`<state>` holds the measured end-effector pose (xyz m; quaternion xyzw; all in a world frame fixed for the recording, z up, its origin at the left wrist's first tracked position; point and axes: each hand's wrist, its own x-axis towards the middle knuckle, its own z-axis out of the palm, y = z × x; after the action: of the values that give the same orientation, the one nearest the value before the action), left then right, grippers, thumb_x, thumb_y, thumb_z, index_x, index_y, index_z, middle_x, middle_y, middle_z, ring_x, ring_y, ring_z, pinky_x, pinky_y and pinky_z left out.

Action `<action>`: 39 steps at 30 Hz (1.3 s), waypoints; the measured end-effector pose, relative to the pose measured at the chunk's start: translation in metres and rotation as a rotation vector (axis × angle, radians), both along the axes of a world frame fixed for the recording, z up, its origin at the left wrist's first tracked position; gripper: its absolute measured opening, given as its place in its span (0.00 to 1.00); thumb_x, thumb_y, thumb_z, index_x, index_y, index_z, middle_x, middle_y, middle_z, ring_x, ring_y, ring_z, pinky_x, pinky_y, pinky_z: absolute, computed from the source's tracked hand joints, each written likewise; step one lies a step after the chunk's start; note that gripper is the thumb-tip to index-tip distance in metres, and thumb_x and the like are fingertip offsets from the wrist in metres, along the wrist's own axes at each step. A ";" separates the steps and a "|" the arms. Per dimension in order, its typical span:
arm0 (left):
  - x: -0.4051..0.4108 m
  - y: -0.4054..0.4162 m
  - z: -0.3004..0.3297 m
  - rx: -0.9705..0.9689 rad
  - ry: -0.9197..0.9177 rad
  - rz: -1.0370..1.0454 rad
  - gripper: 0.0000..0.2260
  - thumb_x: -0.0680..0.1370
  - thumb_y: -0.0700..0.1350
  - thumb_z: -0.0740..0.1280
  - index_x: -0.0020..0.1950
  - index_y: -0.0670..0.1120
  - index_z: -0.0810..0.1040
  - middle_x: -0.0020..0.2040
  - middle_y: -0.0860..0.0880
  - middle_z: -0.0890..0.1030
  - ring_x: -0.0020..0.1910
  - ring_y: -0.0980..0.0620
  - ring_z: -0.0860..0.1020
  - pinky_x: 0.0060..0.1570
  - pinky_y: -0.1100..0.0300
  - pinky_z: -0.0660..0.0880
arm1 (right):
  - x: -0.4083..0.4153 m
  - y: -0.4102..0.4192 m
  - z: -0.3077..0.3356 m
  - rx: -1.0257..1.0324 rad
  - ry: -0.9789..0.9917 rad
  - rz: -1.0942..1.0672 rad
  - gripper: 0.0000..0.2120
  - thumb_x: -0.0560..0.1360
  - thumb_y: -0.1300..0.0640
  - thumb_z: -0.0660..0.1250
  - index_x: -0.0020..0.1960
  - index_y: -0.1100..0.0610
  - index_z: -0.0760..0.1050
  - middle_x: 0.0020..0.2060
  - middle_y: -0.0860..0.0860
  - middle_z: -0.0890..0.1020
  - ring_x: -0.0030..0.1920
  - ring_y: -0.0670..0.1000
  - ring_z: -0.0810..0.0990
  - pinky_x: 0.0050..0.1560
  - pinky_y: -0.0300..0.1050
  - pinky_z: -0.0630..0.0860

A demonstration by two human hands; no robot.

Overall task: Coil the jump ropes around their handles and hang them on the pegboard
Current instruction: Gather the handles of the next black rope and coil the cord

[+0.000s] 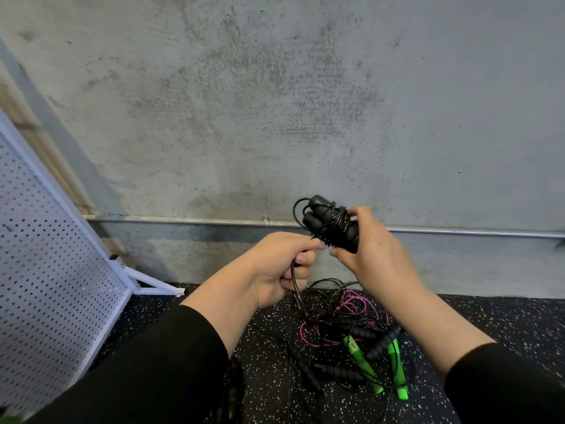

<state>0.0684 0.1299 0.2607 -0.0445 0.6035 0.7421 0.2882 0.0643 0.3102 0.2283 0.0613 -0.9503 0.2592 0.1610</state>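
Holding a bundle of black handles [331,224] wound round with thin black cord, the right hand [371,252] grips it from the right side, thumb on top and fingers curled behind and beneath. The bundle sits in mid-air, in front of a grey concrete wall [275,102] and just above a metal pipe [183,221] that runs along the wall's foot.

Just left of the bundle, the left hand [282,267] is closed round the loose black cord [298,289], its thumb and forefinger pinching the cord close to the handles. From this fist the cord drops straight down to the floor.

Below both hands, on a black speckled floor [489,319], lies a tangled pile of jump ropes [345,338]. It holds a pink cord [354,304], more black ridged handles and a pair of bright green handles [394,365] on its near right side.

At the far left a white pegboard [46,270] leans on its stand, well apart from the pile. Black sleeves [153,371] cover both forearms.
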 end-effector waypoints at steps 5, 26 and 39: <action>0.000 -0.004 -0.005 -0.061 0.038 0.006 0.04 0.85 0.42 0.59 0.55 0.44 0.73 0.26 0.55 0.61 0.23 0.58 0.55 0.22 0.66 0.50 | 0.003 -0.005 0.002 -0.152 -0.082 0.139 0.20 0.82 0.47 0.63 0.71 0.48 0.65 0.57 0.44 0.76 0.58 0.48 0.76 0.53 0.44 0.69; -0.011 -0.002 -0.017 0.048 -0.030 0.369 0.11 0.76 0.52 0.75 0.47 0.46 0.77 0.30 0.52 0.65 0.22 0.56 0.64 0.26 0.61 0.69 | 0.003 -0.023 -0.012 0.035 0.293 0.262 0.18 0.75 0.50 0.72 0.63 0.56 0.80 0.61 0.52 0.77 0.58 0.54 0.72 0.60 0.42 0.69; -0.011 -0.004 -0.016 -0.069 0.232 0.290 0.10 0.82 0.48 0.68 0.43 0.45 0.77 0.26 0.55 0.65 0.24 0.56 0.63 0.27 0.62 0.66 | 0.012 -0.038 0.018 -1.430 -0.462 -0.061 0.23 0.84 0.41 0.55 0.59 0.58 0.79 0.50 0.58 0.87 0.54 0.58 0.84 0.62 0.64 0.77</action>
<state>0.0571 0.1259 0.2450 -0.0550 0.6451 0.7549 0.1047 0.0760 0.2722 0.2459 -0.1406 -0.5612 0.8149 -0.0347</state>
